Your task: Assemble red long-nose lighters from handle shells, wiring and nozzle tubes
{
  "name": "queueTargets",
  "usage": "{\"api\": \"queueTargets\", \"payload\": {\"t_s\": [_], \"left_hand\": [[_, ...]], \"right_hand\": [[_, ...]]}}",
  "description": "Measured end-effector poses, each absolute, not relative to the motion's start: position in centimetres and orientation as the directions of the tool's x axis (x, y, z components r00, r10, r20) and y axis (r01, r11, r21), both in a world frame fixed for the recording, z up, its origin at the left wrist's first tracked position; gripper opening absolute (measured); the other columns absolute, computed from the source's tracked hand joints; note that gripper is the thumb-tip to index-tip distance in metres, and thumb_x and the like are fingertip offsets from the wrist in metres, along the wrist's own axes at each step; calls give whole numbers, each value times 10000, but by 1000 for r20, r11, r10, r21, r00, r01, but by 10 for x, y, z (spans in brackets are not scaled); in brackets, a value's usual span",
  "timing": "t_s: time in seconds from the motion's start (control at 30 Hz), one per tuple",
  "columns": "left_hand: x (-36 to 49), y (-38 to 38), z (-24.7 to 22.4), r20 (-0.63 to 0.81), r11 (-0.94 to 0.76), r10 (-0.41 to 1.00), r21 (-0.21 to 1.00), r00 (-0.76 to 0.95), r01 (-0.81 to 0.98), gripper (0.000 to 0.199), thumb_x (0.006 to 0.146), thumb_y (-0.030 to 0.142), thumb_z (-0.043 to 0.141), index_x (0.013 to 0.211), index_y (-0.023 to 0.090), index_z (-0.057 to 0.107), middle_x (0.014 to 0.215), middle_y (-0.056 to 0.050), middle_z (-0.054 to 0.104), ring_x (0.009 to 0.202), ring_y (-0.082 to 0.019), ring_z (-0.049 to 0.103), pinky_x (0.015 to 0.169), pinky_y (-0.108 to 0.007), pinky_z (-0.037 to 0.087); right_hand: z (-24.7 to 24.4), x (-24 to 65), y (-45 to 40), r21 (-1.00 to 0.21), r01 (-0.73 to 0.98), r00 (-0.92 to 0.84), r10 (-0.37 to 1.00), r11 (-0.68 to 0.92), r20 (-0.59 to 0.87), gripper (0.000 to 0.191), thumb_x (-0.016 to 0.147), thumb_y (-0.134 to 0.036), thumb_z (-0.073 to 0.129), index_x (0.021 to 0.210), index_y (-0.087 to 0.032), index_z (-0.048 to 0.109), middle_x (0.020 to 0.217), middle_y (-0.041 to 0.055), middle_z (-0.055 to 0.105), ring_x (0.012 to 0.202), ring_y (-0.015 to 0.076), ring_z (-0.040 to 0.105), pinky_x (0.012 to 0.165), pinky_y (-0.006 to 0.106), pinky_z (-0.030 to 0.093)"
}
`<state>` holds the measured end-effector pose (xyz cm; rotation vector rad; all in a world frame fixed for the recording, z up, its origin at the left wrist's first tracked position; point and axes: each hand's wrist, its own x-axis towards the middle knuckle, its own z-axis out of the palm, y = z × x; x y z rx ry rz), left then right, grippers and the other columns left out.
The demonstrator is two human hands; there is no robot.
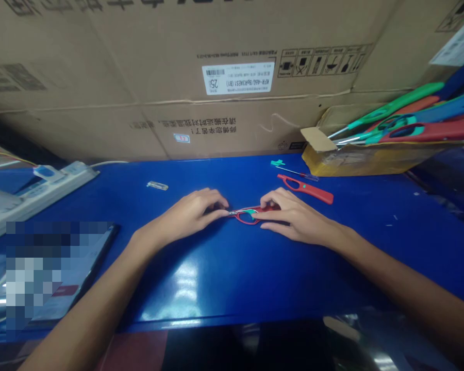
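On the blue table lies a red long-necked lighter body (247, 221) with a green trigger and thin wires showing in its loop. My left hand (201, 208) pinches its narrow neck end between thumb and fingertips. My right hand (294, 214) is closed over the handle end, its index finger reaching onto the green trigger. The fingers partly hide the handle. Just beyond my right hand rests a separate red lighter shell half (313, 192). Behind it are a small green piece (277, 163) and a thin metal rod (292, 171) with a clear reddish end.
A cardboard box (355, 161) of several coloured lighters stands at the back right. A large carton (158, 67) walls off the back. Left are a white power strip (42, 193) and a tablet-like device (95, 257). A small clear part (157, 185) lies behind my left hand.
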<state>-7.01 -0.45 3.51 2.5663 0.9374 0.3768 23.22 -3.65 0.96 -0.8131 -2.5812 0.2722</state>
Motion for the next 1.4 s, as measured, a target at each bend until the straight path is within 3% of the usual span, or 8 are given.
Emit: {"api": "queueTargets", "payload": {"t_s": [0.23, 0.43, 0.57, 0.73, 0.93, 1.4], "left_hand": [[-64, -8, 33, 97, -718, 647, 412, 757, 561, 163, 1013, 317, 572, 1032, 218, 700, 995, -26, 697, 914, -177, 634, 822, -316, 466], [-61, -12, 33, 127, -752, 642, 294, 756, 590, 159, 1004, 325, 592, 993, 242, 728, 991, -10, 710, 912, -186, 650, 809, -333, 445], [-61, -11, 28, 130, -732, 648, 378, 750, 567, 199, 1017, 345, 562, 1034, 247, 735, 1002, -17, 709, 868, -164, 653, 774, -301, 480], [-59, -9, 26, 145, -723, 665, 372, 733, 582, 194, 1006, 344, 578, 1034, 269, 755, 1022, -15, 716, 892, -173, 665, 821, -319, 489], [-55, -11, 28, 83, -586, 756, 527, 649, 615, 180, 987, 356, 615, 1020, 260, 764, 1027, -10, 723, 879, -154, 669, 812, -284, 496], [-53, -18, 34, 72, -597, 785, 353, 615, 720, 190, 990, 377, 615, 1059, 295, 772, 1048, -2, 729, 916, -180, 672, 818, -341, 446]], "right_hand": [[8, 232, -36, -276, 482, -761, 554, 831, 338, 328, 1024, -242, 502, 1297, -230, 683, 1143, 122, 599, 1024, 229, 528, 871, 423, 516], [12, 226, -38, -282, 476, -757, 551, 833, 351, 321, 1038, -202, 452, 1209, -190, 723, 1052, 114, 616, 935, 204, 529, 802, 369, 516], [11, 224, -39, -398, 488, -721, 616, 776, 317, 341, 1062, -247, 412, 1228, -182, 703, 1044, 100, 598, 900, 171, 573, 780, 330, 529], [8, 227, -39, -431, 487, -708, 632, 759, 313, 346, 1069, -268, 404, 1244, -193, 692, 1056, 93, 590, 903, 164, 584, 791, 325, 527], [4, 229, -42, -479, 501, -677, 671, 721, 303, 317, 1055, -305, 462, 1246, -207, 695, 1078, 77, 579, 827, 145, 565, 723, 305, 483], [9, 226, -44, -461, 522, -691, 672, 718, 265, 301, 1053, -276, 452, 1190, -191, 706, 1060, 75, 587, 803, 133, 585, 716, 284, 493]]}}
